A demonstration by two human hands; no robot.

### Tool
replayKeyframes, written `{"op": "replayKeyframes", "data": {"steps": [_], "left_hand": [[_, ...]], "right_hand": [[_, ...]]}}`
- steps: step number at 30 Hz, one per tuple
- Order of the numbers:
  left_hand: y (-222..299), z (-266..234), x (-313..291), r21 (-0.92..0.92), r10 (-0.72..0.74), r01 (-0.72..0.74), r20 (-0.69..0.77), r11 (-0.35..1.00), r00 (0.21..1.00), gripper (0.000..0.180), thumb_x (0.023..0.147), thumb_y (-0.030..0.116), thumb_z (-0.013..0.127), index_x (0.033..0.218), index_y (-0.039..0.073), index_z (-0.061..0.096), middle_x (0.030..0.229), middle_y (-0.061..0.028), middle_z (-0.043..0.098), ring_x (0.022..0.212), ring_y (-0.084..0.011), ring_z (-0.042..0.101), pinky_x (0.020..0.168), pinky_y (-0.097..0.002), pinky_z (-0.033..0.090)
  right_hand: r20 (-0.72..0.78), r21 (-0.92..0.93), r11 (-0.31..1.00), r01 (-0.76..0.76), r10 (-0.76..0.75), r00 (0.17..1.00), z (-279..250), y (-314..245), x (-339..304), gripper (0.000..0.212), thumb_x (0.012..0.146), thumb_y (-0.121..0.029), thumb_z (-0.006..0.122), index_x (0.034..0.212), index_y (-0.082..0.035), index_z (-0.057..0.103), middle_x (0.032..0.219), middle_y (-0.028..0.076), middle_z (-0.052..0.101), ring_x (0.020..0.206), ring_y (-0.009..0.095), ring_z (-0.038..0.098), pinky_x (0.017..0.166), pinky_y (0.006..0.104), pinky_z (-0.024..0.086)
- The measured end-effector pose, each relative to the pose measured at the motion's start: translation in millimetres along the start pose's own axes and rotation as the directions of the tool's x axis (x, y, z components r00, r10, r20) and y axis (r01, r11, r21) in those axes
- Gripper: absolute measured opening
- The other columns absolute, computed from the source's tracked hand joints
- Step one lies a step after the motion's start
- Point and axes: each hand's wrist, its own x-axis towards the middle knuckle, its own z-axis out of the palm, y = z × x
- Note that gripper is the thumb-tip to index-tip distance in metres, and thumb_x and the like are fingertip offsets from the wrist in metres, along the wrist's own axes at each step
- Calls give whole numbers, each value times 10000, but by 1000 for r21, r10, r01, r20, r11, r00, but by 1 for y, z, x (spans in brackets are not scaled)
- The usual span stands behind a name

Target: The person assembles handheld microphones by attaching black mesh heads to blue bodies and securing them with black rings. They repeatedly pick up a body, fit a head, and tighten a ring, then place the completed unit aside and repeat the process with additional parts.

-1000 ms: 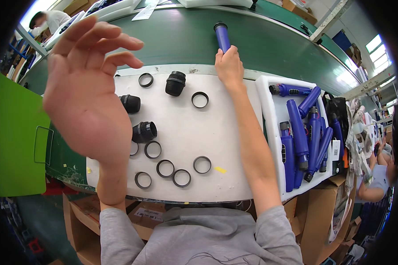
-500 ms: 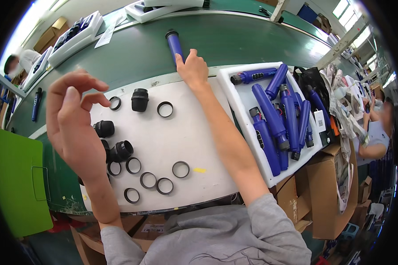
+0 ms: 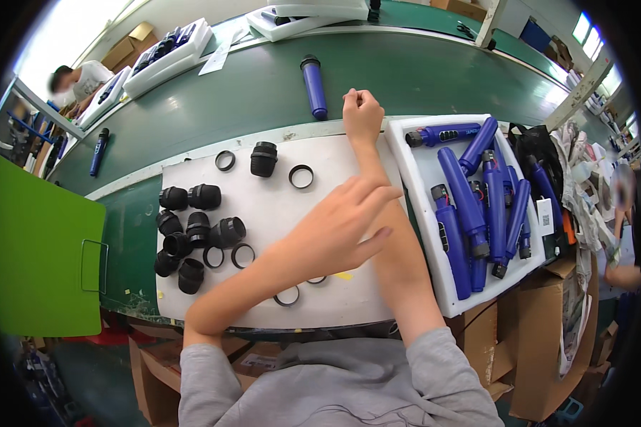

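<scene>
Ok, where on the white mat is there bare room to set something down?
Bare patches: the white mat between the loose rings and the left hand, and its near-right corner. Crowded: the black caps at the mat's left edge, and the tray of blue tubes.

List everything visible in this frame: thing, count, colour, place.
mat: one, white, on the bench.
caps: about ten, black, mostly on the mat's left side, one near its far edge.
rings: about six, black, scattered over the mat.
tray: one, white, right of the mat.
tubes: about nine, blue, in the tray.
lone tube: one, blue, on the green belt.
far trays: several, white, across the belt.
green board: one, far left.
left hand: open, reaching across above the mat.
right hand: closed, at the mat's far edge near the lone tube.
</scene>
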Motion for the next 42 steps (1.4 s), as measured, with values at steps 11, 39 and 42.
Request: {"op": "replayKeyframes", "data": {"steps": [11, 39, 42], "left_hand": [[-19, 117, 105, 498, 321, -267, -25, 825, 947, 472, 797, 61, 675, 1261, 57, 590, 1306, -159, 545, 1315, -338, 486, 998, -426, 435], [-21, -138, -7, -672, -216, -196, -478, 714, 852, 463, 995, 295, 588, 1286, -41, 459, 1030, -156, 588, 736, -221, 657, 630, -327, 540], [-29, -145, -15, -737, -315, -248, -534, 629, 785, 480, 964, 286, 616, 1283, -37, 457, 907, -88, 554, 673, -188, 599, 674, -373, 519]], "right_hand": [[48, 8, 998, -59, 58, 997, -7, 0, 2, 312, 918, -254, 571, 793, 19, 654, 688, 141, 684, 641, 296, 664, 652, 400, 504], [447, -162, 986, 42, 35, 894, -14, 6, 14, 311, 875, -333, 651, 902, -30, 717, 780, 96, 723, 692, 248, 685, 684, 361, 533], [684, -273, 961, 40, 165, 711, -25, -21, 20, 368, 825, -387, 716, 920, -31, 733, 821, 90, 720, 694, 215, 684, 670, 329, 545]]}}
